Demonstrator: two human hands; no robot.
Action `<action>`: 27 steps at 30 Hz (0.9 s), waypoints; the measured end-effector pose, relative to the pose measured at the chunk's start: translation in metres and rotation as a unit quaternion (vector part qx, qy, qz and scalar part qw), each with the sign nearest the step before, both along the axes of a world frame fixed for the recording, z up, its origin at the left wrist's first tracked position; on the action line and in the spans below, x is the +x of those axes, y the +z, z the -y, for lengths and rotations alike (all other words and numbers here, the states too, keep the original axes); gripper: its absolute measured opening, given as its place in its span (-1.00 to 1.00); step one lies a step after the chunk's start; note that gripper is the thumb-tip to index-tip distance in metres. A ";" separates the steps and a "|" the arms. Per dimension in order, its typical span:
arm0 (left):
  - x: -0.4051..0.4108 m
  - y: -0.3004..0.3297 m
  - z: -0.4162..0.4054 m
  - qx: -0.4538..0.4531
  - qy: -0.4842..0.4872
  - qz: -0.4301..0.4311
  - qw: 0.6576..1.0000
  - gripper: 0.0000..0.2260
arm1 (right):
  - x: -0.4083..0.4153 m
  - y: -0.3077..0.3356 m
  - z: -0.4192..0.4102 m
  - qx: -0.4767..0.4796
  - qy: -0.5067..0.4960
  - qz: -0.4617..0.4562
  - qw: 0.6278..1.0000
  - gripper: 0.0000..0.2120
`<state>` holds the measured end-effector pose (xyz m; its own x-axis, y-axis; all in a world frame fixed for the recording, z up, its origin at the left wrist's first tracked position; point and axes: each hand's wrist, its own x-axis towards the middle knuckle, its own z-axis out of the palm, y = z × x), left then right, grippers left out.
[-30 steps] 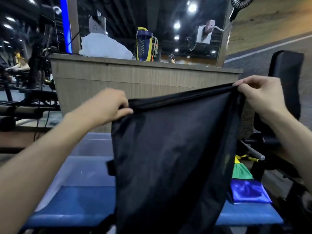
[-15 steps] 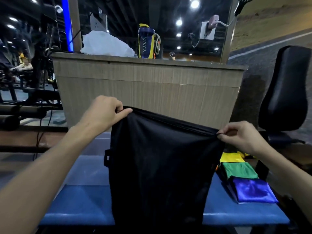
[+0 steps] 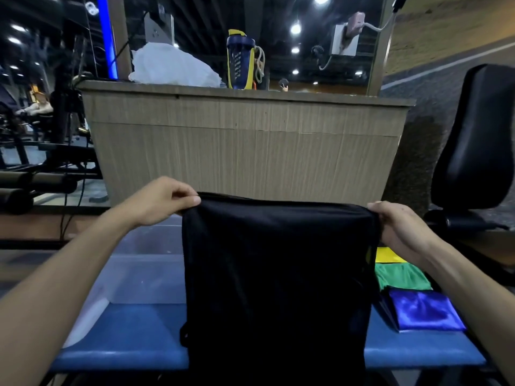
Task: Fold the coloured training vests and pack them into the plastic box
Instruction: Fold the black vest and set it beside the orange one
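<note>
A black training vest [image 3: 276,280] is held up by its top edge, which runs nearly level between the two hands. The left corner is pinched by the left hand [image 3: 158,200], thumb pressed against curled fingers over the hem; the right corner is gripped by the right hand [image 3: 398,227], fingers curled round the fabric. The cloth hangs straight down in front of the blue padded counter [image 3: 125,332], and its lower edge is lost below the counter's near edge.

A clear plastic box [image 3: 145,274] is seen on the left part of the counter, partly hidden behind the vest's left edge; bare blue padding is left between the box and the near edge. On the right part of the counter a row of folded vests is laid, close beside the hanging cloth: a yellow vest [image 3: 388,254] farthest, a green vest [image 3: 401,277] in the middle, a shiny blue vest [image 3: 423,310] nearest, each overlapping the next.

Behind the counter a wood-grain partition [image 3: 245,151] is set close, bearing a blue and yellow bottle [image 3: 240,61] and a white bag [image 3: 172,66]. A black chair [image 3: 479,137] stands at the right.
</note>
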<state>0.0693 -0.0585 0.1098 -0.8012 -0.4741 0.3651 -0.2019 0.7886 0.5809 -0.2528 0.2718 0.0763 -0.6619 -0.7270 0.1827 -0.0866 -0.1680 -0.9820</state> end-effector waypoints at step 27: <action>-0.004 -0.009 0.015 -0.148 0.098 -0.101 0.979 -0.82 | 0.004 0.013 0.031 0.203 -0.082 -0.468 0.856 -0.82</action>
